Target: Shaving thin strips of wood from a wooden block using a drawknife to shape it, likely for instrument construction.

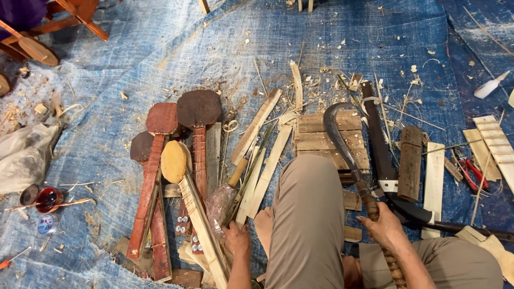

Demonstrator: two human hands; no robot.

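Wooden handle of curved sickle [348, 155] clamped in right grip [381, 225] — left grip [237, 239] closed on bamboo strips [257, 182] ahead.

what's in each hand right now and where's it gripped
The right hand grips a curved-blade knife by its ridged wooden handle. The left hand rests on a bundle of pale wooden strips at their near ends; a firm grasp cannot be told.
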